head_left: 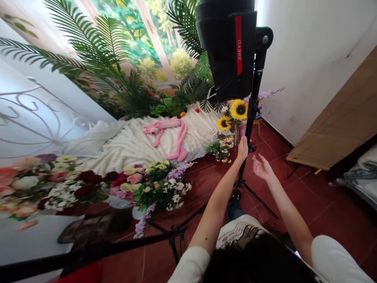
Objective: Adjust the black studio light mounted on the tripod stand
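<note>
Black studio light point(228, 59), upper right of centre: mounted on its upright stand point(250, 120). Knob tightness: cannot tell (too small). Left hand point(243, 149), right of centre: fingers curled around stand. Right hand point(261, 168), beside it: empty, fingers loosely spread.

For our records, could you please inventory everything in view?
lamp: one, black, top
stands: two, black, beneath lamp and lower left
plush toy: one, pink, on cloth
cloth: one, cream, centre
sunflowers: two, yellow, beside lamp's pole
mixed flowers: many, multicoloured, lower left
fronds: several, green, top
window scene: one, multicoloured, top
scrollwork: one, grey, left
board: one, brown, right
bundle: count unclear, pale, far right
floor: one, dark red, below
shoe: one, dark, below lamp
shirt: one, white, bottom
left hand: one, at pole
right hand: one, open, beside pole
</note>
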Tool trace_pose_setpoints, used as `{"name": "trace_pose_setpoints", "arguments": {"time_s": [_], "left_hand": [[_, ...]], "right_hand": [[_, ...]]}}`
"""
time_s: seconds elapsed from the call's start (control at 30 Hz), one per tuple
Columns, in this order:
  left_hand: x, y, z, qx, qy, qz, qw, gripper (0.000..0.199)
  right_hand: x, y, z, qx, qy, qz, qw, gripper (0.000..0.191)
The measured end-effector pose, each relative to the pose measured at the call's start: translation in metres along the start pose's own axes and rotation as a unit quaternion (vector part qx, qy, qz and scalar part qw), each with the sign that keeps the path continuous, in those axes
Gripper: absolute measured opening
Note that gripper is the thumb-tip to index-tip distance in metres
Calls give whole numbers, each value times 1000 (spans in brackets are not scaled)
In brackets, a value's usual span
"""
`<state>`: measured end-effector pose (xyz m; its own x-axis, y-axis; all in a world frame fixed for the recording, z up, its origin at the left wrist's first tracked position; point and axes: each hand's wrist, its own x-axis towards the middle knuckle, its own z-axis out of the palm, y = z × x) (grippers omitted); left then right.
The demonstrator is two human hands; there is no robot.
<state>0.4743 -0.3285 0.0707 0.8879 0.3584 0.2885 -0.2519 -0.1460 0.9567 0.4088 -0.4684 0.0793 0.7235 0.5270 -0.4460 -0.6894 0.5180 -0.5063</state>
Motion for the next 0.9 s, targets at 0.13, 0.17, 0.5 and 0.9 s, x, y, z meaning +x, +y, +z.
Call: {"name": "trace_pose_setpoints", "arguments": {"time_s": [0.13,0.17,0.5,0.9], "left_hand": [[-4,3,-7,-10,-36,-5,999,54],[-3,4,-7,-5,-35,-3,999,54],[0,5,-5,17,-14,13,1000,47],[1,-2,-3,11,-12,12,1000,46]], "right_hand": [[6,-13,11,45,-38,57,997,24],[8,-16,12,53,-34,61,996,22],[29,-29,16,-18,-54,31,998,12],[42,-38,18,75,-2,63,995,18]]}}
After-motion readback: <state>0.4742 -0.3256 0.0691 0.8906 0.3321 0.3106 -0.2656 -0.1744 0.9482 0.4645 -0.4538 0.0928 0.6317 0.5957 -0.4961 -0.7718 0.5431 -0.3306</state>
